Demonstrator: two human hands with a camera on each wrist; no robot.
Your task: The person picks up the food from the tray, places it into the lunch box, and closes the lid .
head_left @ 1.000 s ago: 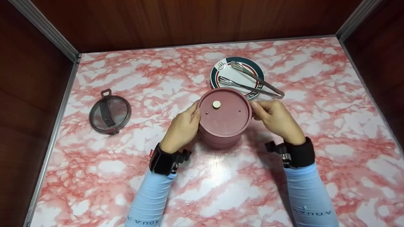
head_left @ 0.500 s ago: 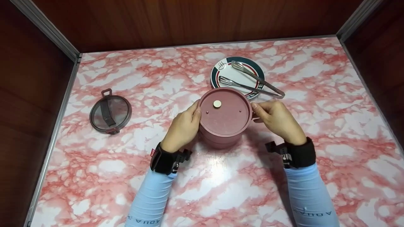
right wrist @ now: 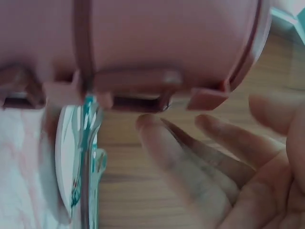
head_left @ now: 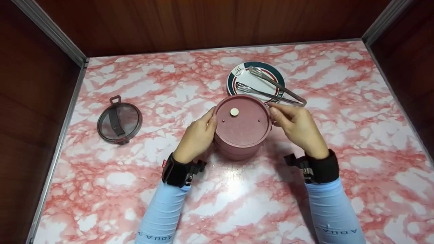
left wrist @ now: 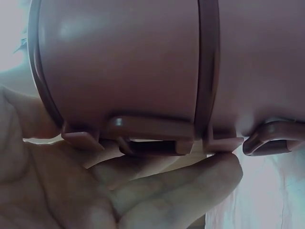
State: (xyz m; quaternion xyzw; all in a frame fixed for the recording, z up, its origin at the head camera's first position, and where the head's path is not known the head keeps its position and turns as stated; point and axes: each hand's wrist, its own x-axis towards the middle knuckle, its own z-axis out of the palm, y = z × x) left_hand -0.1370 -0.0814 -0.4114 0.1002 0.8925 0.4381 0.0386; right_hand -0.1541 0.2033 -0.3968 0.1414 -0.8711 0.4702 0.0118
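A dusky pink, round, stacked lunch box (head_left: 242, 130) stands upright in mid-table in the head view. Its flat top has a pale round button (head_left: 234, 112). My left hand (head_left: 196, 137) holds its left side, thumb at the top rim. In the left wrist view, the fingers (left wrist: 190, 191) of that hand lie along the side clip (left wrist: 152, 136) and a lower tab. My right hand (head_left: 296, 127) is at the right rim. In the right wrist view, its fingers (right wrist: 190, 162) are spread loosely just off the opposite clip (right wrist: 138, 90), with a gap showing between.
Behind the lunch box lies a plate (head_left: 232, 83) with a dark green and red rim. Metal tongs (head_left: 284, 89) rest across it. At the left is a round see-through dark lid (head_left: 127, 118) with a strap handle. Wooden panels (head_left: 217, 23) wall in the marbled table (head_left: 162, 81).
My right fingers have shifted up along the right side of the lunch box, from the clip toward the upper rim. My left hand keeps its hold.
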